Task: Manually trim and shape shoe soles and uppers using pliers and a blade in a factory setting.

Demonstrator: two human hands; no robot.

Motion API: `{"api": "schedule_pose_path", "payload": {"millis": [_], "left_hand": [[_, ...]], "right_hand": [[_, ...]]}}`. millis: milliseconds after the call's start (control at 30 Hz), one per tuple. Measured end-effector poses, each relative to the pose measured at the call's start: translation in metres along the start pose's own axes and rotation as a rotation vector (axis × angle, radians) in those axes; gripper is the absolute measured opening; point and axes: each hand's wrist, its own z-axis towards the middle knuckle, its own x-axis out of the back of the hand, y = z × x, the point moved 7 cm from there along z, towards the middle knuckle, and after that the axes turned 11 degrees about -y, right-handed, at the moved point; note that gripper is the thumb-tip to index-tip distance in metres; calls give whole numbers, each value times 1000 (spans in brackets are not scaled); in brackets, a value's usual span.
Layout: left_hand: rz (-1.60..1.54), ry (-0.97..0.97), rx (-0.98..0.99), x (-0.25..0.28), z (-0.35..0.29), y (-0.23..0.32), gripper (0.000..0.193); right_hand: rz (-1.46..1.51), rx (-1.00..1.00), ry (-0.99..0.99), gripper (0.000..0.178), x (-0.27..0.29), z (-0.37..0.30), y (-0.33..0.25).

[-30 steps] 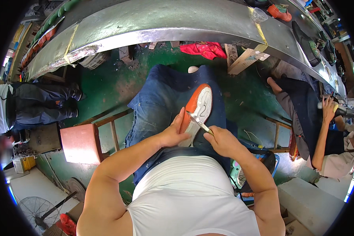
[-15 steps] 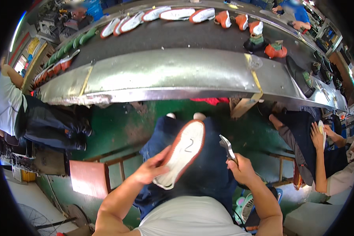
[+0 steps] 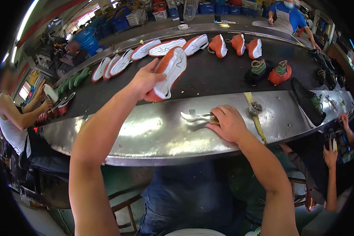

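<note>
Raised over the dark belt, my left hand (image 3: 146, 80) grips an orange-red shoe upper (image 3: 172, 72) by its near end. Its white underside, with a dark pen mark, faces me. On the metal ledge (image 3: 141, 135) my right hand (image 3: 229, 124) is closed around the handles of steel lasting pliers (image 3: 195, 117), whose curved jaws point left, low over the metal. Just beyond the held upper, a row of similar uppers (image 3: 167, 48) lies with white undersides showing.
A clear dish of small nails (image 3: 256, 108) stands on the ledge by a yellow tape strip. To the right lie a black shoe (image 3: 306, 103) and a red shoe upper (image 3: 280, 73). Green uppers (image 3: 82, 76) line the left. Co-workers sit at both sides; another stands across the belt.
Both hands have moved forward from above my lap: the left carries the upper over the belt, the right brings the pliers down to the metal ledge. The view has tilted up.
</note>
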Motion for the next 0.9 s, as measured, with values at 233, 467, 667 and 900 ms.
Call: {"api": "schedule_pose_path", "payload": {"millis": [233, 467, 667, 900], "left_hand": [[1712, -125, -335, -32, 118, -46, 69], [996, 320, -316, 67, 128, -21, 36], [1036, 680, -20, 218, 190, -68, 53], [1237, 625, -180, 239, 306, -71, 87]], "right_hand": [[96, -6, -17, 38, 2, 6, 10], [133, -67, -88, 39, 1, 9, 17], [150, -111, -135, 45, -5, 18, 22], [172, -148, -262, 53, -15, 25, 22]]}}
